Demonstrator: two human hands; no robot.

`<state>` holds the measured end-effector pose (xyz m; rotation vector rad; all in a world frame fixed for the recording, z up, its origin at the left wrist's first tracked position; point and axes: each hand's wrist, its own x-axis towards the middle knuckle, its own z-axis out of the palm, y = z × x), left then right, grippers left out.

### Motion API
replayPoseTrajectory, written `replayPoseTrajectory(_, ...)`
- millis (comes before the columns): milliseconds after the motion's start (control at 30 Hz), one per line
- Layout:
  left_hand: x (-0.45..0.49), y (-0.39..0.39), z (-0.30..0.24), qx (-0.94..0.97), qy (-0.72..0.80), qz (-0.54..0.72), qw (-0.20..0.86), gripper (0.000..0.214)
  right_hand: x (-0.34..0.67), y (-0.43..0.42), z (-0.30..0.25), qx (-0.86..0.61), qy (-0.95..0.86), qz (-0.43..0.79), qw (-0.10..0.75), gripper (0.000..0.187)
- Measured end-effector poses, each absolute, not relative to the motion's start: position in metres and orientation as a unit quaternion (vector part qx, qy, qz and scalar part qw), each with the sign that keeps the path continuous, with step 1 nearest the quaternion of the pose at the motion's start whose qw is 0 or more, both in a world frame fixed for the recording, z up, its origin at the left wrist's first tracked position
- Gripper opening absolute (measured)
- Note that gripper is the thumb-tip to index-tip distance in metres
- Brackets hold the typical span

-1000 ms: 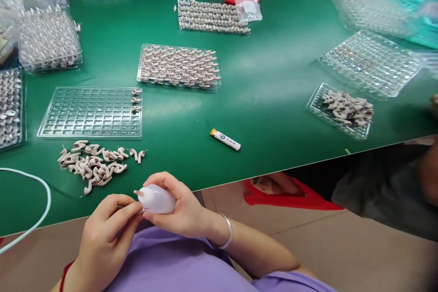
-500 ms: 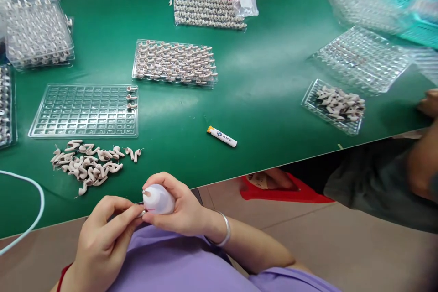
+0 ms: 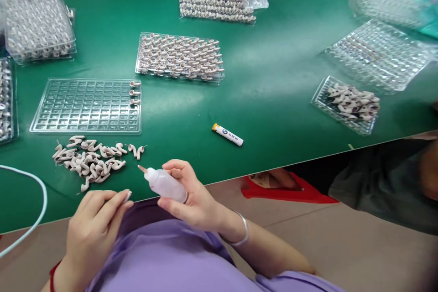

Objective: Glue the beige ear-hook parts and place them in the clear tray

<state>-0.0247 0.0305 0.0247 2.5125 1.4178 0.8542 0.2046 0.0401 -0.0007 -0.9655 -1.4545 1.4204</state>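
My right hand (image 3: 191, 194) is wrapped round a small white squeeze bottle (image 3: 164, 185) whose thin nozzle points up and left over the table's near edge. My left hand (image 3: 92, 228) sits lower left of it, fingers pinched on a small pale earpiece part (image 3: 127, 196). The two hands are apart. Just beyond them lies a loose pile of the same pale hooked parts (image 3: 91, 159) on the green table (image 3: 273, 86). Behind the pile is a clear grid tray (image 3: 85, 106), with three parts in its right column.
Filled trays of parts (image 3: 179, 57) stand in the middle, further back and at far left. A white lighter (image 3: 227, 134) lies mid-table. A small tray of parts (image 3: 349, 105) and clear trays sit at right. A white cable (image 3: 30, 219) curves at left. Another person sits at right.
My hands have separated: the bottle has swung so its nozzle points up-left, and my left hand has dropped down and left with the small part. The view shifted slightly.
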Motion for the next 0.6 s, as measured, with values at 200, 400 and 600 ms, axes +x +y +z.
replayPoseTrajectory(200,-0.032,0.033,0.009,0.82,0.499,0.276,0.043,0.018,0.211,0.034,-0.011,-0.37,-0.749,0.299,0.461,0.046)
replayPoseTrajectory(400,-0.029,0.033,0.009,0.811,0.505,0.291,0.055,0.018,0.21,0.035,-0.012,-0.357,-0.773,0.263,0.454,0.05)
replayPoseTrajectory(600,-0.03,0.032,0.007,0.817,0.5,0.283,0.054,0.022,0.211,0.036,-0.01,-0.357,-0.781,0.261,0.441,0.048)
